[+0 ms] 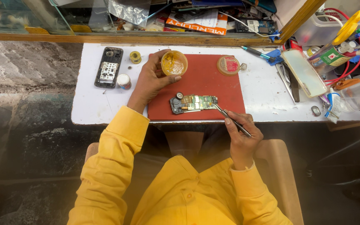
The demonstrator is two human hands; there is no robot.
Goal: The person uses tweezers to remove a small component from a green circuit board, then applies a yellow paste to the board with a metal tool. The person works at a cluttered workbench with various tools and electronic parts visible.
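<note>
My left hand (151, 79) grips a small open round tub of yellow paste (174, 63) at the upper left of a red work mat (213, 85). My right hand (241, 135) holds metal tweezers (229, 118) near the table's front edge; their tip touches the right end of a green phone circuit board (193, 103) lying on the mat. The tub's round lid (228, 65) rests at the mat's upper right corner. Both my sleeves are yellow.
On the white table (263, 93), a dismantled black phone shell (108, 67), a solder spool (135, 57) and a small white jar (124, 81) lie left of the mat. Right of it are a screwdriver (256, 53), a phone screen (304, 73) and clear boxes with tools and wires (338, 25). A cluttered glass shelf runs behind.
</note>
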